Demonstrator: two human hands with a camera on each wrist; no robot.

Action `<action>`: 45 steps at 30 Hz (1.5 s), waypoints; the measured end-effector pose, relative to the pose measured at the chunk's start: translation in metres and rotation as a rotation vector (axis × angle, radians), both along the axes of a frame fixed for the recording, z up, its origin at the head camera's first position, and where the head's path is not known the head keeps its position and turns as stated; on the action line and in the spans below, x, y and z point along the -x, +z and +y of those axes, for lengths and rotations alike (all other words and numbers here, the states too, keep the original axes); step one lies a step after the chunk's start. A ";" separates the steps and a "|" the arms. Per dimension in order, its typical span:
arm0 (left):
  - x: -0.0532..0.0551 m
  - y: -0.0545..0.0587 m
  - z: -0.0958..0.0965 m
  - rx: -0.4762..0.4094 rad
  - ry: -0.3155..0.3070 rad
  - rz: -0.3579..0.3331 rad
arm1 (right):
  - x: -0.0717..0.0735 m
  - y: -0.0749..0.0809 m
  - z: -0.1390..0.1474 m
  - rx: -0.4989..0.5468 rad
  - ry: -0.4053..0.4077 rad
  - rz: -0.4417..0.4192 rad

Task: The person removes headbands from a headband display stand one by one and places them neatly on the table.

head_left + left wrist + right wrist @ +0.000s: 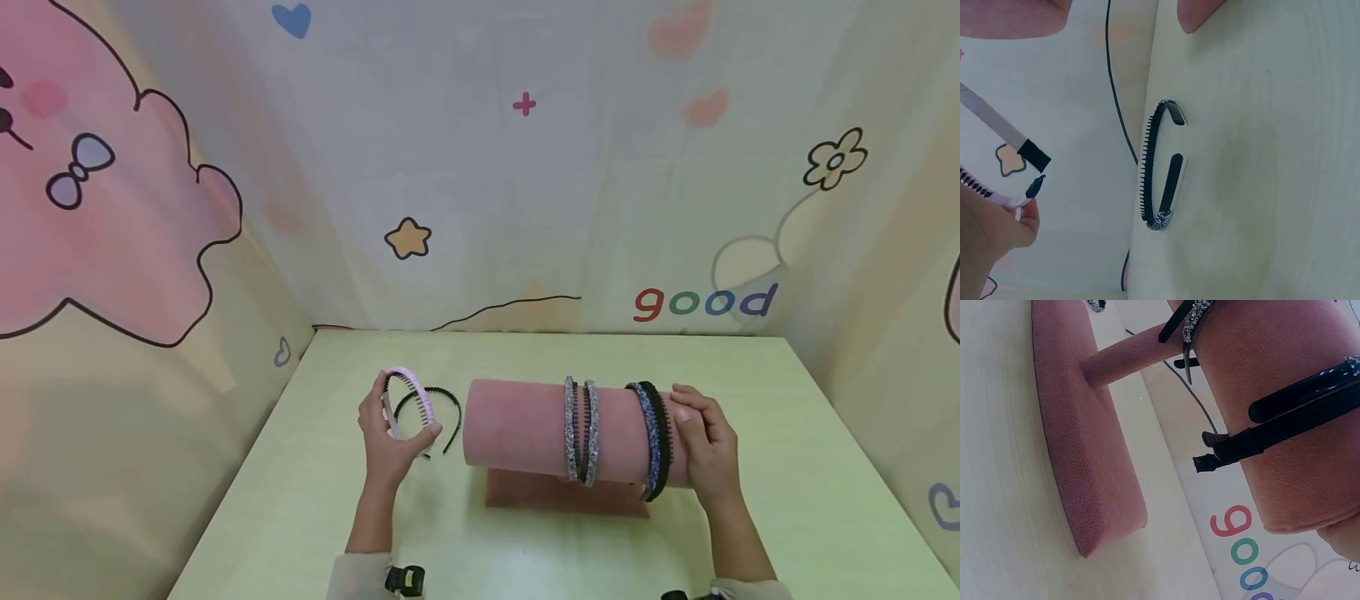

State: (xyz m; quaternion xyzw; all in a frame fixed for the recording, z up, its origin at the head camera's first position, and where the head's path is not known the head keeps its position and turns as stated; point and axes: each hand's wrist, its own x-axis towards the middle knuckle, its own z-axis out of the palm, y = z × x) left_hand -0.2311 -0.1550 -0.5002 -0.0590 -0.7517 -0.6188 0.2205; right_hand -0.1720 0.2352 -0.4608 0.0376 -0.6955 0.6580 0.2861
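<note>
My left hand [386, 450] holds a lilac toothed headband [420, 398] between thumb and fingers, raised left of a pink padded roll [517, 425]. In the left wrist view the headband's two dark-tipped ends [1035, 155] show. My right hand [712, 454] grips the roll's right end, thumb over the front. Two silver glittery headbands [592, 433] hug the roll near its middle. Closer to the right hand sit a blue glittery headband [649, 421] and a black headband [663, 442], side by side. Another dark toothed headband [1148, 169] with glittery patches lies on the table.
The roll stands on a pink base [1079, 456] joined by a short padded post [1129, 356]. All rests on a pale table [465, 550]. Printed fabric [487, 167] with cartoon figures and letters encloses the back and sides.
</note>
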 end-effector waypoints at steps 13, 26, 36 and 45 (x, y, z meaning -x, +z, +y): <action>0.005 -0.014 -0.015 0.074 0.268 -0.041 | 0.000 0.000 -0.001 0.019 0.015 0.030; 0.019 -0.028 -0.034 0.164 0.427 -0.198 | -0.001 0.000 -0.001 0.029 0.022 0.016; 0.036 -0.042 -0.049 0.210 0.497 -0.346 | -0.001 0.001 -0.002 0.008 -0.001 -0.053; 0.049 -0.054 -0.057 0.202 0.512 -0.443 | 0.001 0.000 -0.001 0.012 0.011 0.000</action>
